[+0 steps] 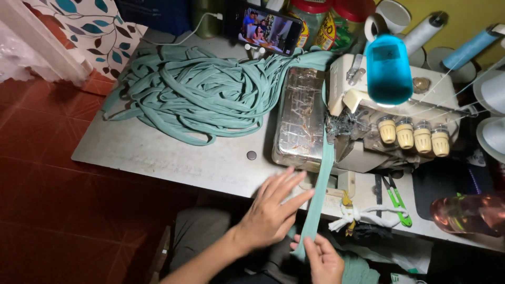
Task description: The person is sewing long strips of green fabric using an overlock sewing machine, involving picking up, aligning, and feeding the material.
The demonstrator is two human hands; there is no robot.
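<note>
A long teal fabric strip point(322, 184) runs from under the presser foot of a cream overlock sewing machine point(368, 115) down toward me. My left hand point(273, 210) lies flat with fingers spread beside the strip, fingertips touching it at the table's front edge. Lower down, my right hand point(323, 260) pinches the strip's near end. A big tangled heap of the same teal strips point(200, 94) lies on the grey table point(158, 152) left of the machine.
A phone point(269, 31) showing a video leans at the back. A blue bottle point(388, 68) sits on the machine, with thread cones point(468, 50) behind it. Green thread snips point(395, 200) and a pink bottle point(465, 213) lie at the right. Red tile floor point(47, 158) is at left.
</note>
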